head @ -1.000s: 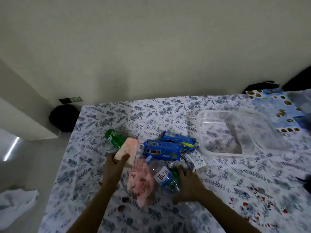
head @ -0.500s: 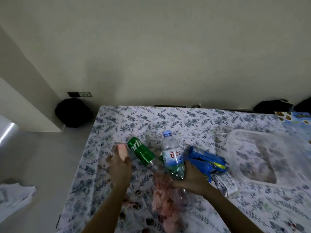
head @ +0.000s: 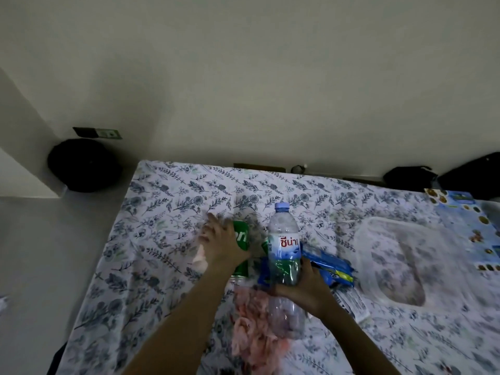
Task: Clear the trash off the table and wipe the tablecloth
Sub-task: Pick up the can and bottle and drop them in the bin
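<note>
Nearest to the person, just below the right hand (head: 303,286), a heap of crumpled pink tissue (head: 254,331) lies on the floral tablecloth (head: 167,201). That hand is wrapped around the lower half of a clear water bottle (head: 284,247), holding it upright with the cap pointing away. The left hand (head: 223,246) has fingers spread and curling over a green soda bottle (head: 240,249) that lies on its side; something pale pink (I cannot tell what) peeks out beneath its palm.

Just to the right of the right hand sit blue snack wrappers (head: 327,269) and a white-labelled packet (head: 351,301), touching the pile. Further right, well apart from both hands, lies a clear plastic container (head: 392,261).

The step in hand looks like gathering the bottles. To do it well, I'd close the left fingers fully round the green bottle before lifting, since it can roll on the cloth. An empty bottle weighs little, so it needs only a modest grip. The wrappers and tissue remain, and wiping has not begun.
</note>
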`<state>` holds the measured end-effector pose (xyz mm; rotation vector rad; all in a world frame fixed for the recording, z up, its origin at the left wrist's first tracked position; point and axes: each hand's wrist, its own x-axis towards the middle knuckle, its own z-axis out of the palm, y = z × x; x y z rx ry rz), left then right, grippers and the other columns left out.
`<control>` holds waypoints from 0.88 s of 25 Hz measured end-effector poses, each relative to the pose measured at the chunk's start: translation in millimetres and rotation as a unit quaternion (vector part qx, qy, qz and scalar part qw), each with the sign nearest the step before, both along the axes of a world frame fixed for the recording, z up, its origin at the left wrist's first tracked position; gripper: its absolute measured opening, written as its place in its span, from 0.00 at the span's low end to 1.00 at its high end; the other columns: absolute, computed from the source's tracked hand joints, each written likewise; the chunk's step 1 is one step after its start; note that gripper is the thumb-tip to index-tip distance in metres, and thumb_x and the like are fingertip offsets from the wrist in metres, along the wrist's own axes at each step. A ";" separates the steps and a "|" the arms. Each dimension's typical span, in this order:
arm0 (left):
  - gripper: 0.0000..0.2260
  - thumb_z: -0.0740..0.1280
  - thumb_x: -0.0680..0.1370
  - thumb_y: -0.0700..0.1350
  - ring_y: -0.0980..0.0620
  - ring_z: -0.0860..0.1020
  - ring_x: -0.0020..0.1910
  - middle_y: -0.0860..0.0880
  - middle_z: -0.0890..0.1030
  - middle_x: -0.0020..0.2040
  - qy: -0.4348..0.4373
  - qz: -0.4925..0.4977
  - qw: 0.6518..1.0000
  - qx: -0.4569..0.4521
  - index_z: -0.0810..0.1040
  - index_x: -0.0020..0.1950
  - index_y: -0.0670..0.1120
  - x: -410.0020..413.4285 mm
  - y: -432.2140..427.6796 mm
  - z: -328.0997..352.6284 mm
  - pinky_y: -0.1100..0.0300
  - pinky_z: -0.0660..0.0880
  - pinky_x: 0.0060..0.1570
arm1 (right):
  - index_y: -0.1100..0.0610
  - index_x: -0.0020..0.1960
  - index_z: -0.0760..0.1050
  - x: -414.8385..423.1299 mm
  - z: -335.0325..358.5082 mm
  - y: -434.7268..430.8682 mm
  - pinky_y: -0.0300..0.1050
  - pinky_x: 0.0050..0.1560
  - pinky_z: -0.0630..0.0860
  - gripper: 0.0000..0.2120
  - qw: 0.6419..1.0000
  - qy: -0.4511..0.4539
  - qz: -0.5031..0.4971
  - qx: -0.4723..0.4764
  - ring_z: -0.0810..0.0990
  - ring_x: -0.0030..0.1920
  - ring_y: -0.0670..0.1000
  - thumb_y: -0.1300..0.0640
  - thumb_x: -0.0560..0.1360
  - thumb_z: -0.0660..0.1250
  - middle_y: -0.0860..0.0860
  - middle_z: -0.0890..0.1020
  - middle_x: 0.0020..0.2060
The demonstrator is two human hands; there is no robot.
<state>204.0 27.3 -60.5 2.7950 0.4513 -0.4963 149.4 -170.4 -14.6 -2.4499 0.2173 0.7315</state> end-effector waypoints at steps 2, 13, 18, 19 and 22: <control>0.49 0.66 0.63 0.71 0.27 0.49 0.73 0.32 0.43 0.76 0.010 -0.046 0.999 0.001 0.48 0.75 0.51 -10.9 -3.3 -6.9 0.30 0.52 0.70 | 0.48 0.73 0.54 -0.8 -1.7 -3.2 0.58 0.65 0.68 0.61 1.000 0.002 -0.019 0.009 0.66 0.67 0.56 0.26 0.47 0.71 0.52 0.68 0.68; 0.48 0.69 0.59 0.71 0.35 0.60 0.70 0.41 0.58 0.73 0.079 0.089 0.991 -0.066 0.57 0.72 0.53 -80.1 16.9 1.1 0.34 0.61 0.67 | 0.43 0.67 0.59 -11.0 -14.8 5.7 0.57 0.59 0.75 0.58 0.993 0.048 -0.005 0.105 0.75 0.61 0.53 0.26 0.42 0.73 0.49 0.75 0.61; 0.35 0.75 0.61 0.59 0.41 0.70 0.62 0.42 0.70 0.63 0.021 0.274 0.924 -0.267 0.68 0.63 0.49 -124.4 58.2 19.4 0.43 0.71 0.64 | 0.46 0.61 0.65 -17.1 -5.4 49.2 0.52 0.56 0.77 0.44 0.983 0.044 0.077 0.162 0.77 0.55 0.51 0.36 0.48 0.76 0.47 0.77 0.55; 0.34 0.77 0.60 0.56 0.43 0.74 0.59 0.42 0.74 0.62 -0.004 0.324 0.885 -0.334 0.70 0.61 0.48 -135.5 68.6 23.1 0.44 0.74 0.61 | 0.46 0.58 0.67 -23.6 0.5 60.3 0.52 0.54 0.78 0.39 0.978 0.064 0.074 0.183 0.78 0.52 0.50 0.40 0.51 0.77 0.47 0.78 0.52; 0.29 0.76 0.65 0.41 0.44 0.80 0.49 0.42 0.80 0.54 -0.071 0.434 0.742 -0.506 0.70 0.64 0.40 -159.6 85.9 35.6 0.50 0.81 0.49 | 0.47 0.61 0.67 -38.6 5.1 85.9 0.50 0.51 0.79 0.42 0.965 0.105 0.086 0.224 0.80 0.48 0.48 0.42 0.50 0.77 0.47 0.80 0.51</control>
